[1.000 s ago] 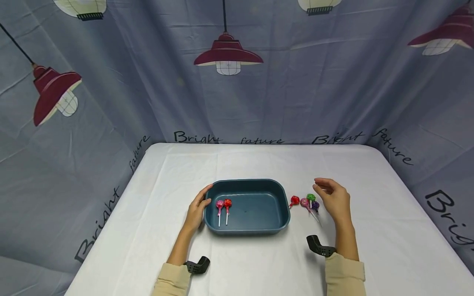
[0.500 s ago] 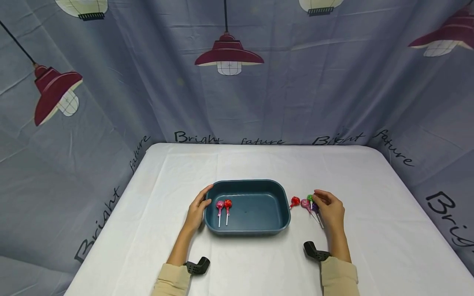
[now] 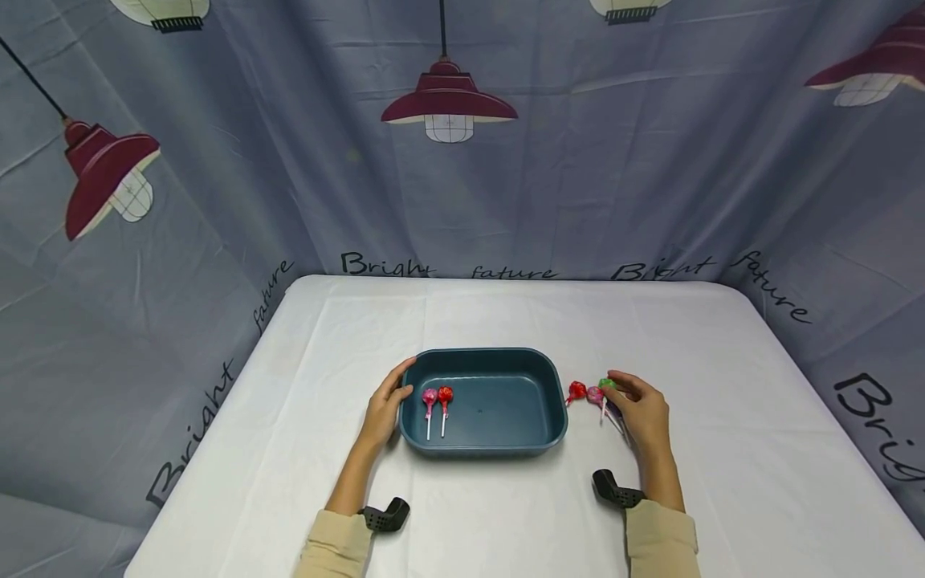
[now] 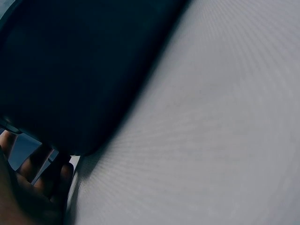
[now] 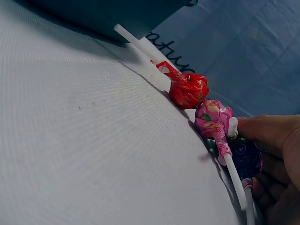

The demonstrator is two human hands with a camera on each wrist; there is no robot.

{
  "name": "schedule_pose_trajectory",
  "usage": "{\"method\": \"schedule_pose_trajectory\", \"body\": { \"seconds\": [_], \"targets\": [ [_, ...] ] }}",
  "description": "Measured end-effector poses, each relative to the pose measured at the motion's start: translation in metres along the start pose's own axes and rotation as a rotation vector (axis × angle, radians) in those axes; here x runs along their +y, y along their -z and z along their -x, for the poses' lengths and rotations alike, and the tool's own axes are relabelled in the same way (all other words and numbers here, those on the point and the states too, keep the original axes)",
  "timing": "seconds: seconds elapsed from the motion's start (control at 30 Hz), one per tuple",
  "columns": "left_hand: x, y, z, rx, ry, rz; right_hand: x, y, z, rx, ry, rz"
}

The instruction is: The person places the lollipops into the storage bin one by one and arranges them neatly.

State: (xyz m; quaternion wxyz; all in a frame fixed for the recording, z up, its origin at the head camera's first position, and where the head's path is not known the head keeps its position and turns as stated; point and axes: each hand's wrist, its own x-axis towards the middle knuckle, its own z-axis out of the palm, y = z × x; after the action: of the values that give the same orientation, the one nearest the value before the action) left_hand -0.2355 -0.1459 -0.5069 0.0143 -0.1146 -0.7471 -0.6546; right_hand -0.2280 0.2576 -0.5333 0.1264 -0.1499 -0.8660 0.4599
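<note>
Your left hand grips the blue tray; brace lightly. Right of the tray, beyond the purple lollipop and pink lollipop, your right hand seems to pinch the green lollipop: lift straight up, lest it drag its neighbours.

On table: tray, left hand at its left end. Inside, far left: two lollipops side by side, sticks nearward. Just right of tray: lone lollipop, stick trayward. Right of that: three bunched lollipops, right hand against their right side. Behind table: fabric backdrop.
</note>
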Motion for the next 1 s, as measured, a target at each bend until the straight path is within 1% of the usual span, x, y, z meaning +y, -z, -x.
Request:
{"method": "schedule_pose_trajectory", "body": {
  "seconds": [0.23,0.4,0.5,0.6,0.7,0.8,1.0],
  "targets": [
    [0.0,0.0,0.001,0.008,0.004,-0.013,0.003,-0.002,-0.001,0.014,0.004,0.015],
    [0.0,0.0,0.001,0.002,-0.002,0.002,0.003,-0.002,0.0,0.023,-0.004,0.019],
    [0.001,0.0,0.0,-0.005,-0.003,0.01,0.001,0.0,0.002,0.025,-0.007,0.003],
    [0.001,0.0,0.0,-0.004,0.0,0.009,0.001,0.0,0.002,0.026,-0.004,-0.041],
    [0.001,0.0,0.0,-0.001,-0.001,0.002,0.0,0.001,0.002,0.025,-0.001,-0.116],
    [0.001,0.0,0.0,-0.002,-0.001,-0.005,-0.001,0.004,0.003,0.03,-0.017,-0.191],
    [0.001,-0.001,0.001,-0.002,-0.003,-0.006,-0.009,0.013,0.006,0.067,-0.046,-0.264]
  ]
}}
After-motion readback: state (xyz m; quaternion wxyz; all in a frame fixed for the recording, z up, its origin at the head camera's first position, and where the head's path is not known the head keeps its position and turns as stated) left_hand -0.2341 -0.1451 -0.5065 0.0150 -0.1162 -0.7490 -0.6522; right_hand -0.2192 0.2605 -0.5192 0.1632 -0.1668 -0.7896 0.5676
